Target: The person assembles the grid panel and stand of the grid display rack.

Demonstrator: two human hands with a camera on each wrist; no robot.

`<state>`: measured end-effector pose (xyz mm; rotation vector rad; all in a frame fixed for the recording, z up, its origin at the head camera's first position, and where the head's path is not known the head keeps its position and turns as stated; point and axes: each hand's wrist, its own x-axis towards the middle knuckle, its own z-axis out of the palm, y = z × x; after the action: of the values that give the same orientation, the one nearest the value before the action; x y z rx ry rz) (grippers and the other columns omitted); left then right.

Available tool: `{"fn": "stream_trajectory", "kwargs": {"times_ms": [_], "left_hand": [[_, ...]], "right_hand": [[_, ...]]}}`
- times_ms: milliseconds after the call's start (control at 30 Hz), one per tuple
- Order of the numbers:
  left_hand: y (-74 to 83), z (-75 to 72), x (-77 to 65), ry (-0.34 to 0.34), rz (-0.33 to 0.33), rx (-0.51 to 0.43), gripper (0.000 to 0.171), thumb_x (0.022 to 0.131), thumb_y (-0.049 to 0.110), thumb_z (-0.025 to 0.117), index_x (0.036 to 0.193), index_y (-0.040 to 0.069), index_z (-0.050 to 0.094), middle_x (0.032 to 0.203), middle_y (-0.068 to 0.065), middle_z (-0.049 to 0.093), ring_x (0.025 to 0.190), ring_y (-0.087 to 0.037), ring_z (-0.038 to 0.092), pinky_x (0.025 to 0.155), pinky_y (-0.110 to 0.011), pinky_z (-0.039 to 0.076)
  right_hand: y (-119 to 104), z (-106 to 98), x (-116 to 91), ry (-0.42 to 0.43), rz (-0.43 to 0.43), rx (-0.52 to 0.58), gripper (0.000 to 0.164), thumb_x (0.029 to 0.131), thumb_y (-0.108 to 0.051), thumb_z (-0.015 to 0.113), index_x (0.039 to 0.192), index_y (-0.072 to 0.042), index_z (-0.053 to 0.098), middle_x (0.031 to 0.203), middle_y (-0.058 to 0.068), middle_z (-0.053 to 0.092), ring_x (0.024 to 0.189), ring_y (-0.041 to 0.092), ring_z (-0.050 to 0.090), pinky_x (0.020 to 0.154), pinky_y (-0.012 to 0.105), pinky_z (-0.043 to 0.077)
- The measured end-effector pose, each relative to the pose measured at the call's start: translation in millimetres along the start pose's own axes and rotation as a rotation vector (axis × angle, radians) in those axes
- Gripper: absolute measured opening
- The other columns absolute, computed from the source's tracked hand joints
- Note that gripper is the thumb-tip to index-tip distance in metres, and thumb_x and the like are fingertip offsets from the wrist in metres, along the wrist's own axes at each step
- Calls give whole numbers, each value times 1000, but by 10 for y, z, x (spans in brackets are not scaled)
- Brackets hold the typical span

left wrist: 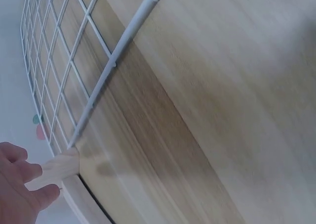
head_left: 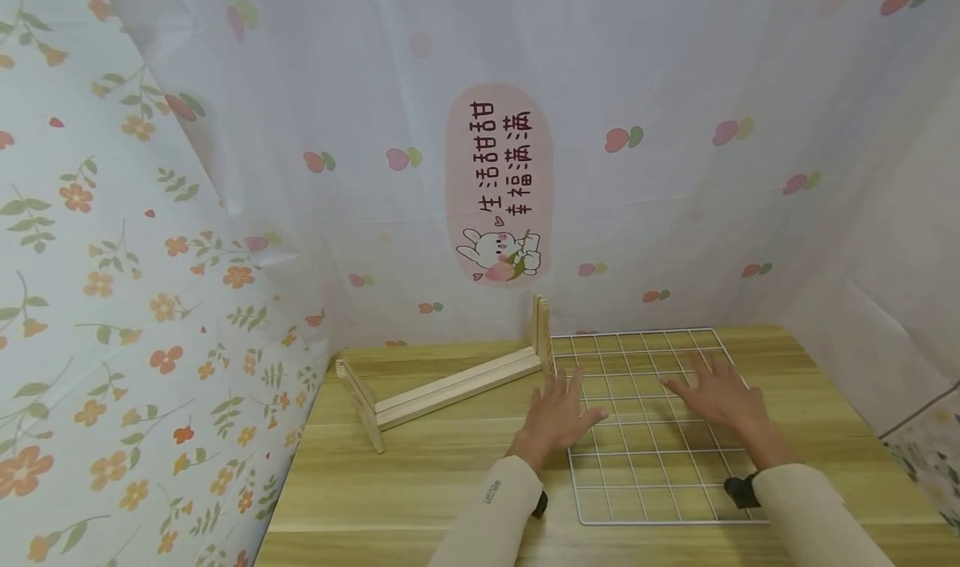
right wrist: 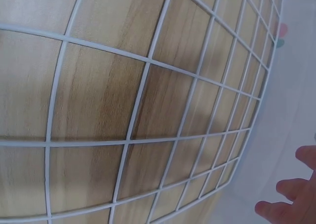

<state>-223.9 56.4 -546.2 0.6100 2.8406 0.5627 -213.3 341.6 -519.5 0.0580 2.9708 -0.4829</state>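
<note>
A white wire grid panel (head_left: 645, 442) lies flat on the wooden table, right of the middle. My left hand (head_left: 557, 417) is over the panel's left edge with fingers spread, holding nothing. Over the panel's right part, my right hand (head_left: 722, 400) has its fingers extended and likewise grips nothing. Left of the panel stands a wooden stand (head_left: 457, 388), two slatted bars between upright end pieces. Its right end piece (head_left: 540, 333) is close beyond my left fingertips. In the left wrist view, fingers (left wrist: 44, 197) overlap the wood; the right wrist view has fingers (right wrist: 276, 210) beyond the grid.
The wood-grain table (head_left: 420, 492) meets a fabric backdrop (head_left: 360, 242) with fruit prints and a rabbit picture behind. Flower-patterned cloth (head_left: 135, 300) hangs along the left side, and a pale cloth (head_left: 877, 317) borders the right. Black straps show at both cuffs.
</note>
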Motion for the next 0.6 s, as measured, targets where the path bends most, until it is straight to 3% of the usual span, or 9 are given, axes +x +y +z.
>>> {"fn": "stream_trajectory", "kwargs": {"times_ms": [267,600], "left_hand": [[54,8,44,6,-31,-60,83,93,71,34,158,25,8,160,-16,22,146,-33,23,114,-55,27],[132,16,85,-19,-74,-255,83,95,65,39,158,18,10,161,-10,22,146,-28,25,113,-55,29]], "right_hand": [[74,-68,29,-47,27,61,99,93,-72,29,150,8,15,147,46,8,128,69,13,82,87,23],[178,-69,114,-70,14,125,95,97,-66,26,148,14,14,143,51,9,125,72,16,88,82,26]]}}
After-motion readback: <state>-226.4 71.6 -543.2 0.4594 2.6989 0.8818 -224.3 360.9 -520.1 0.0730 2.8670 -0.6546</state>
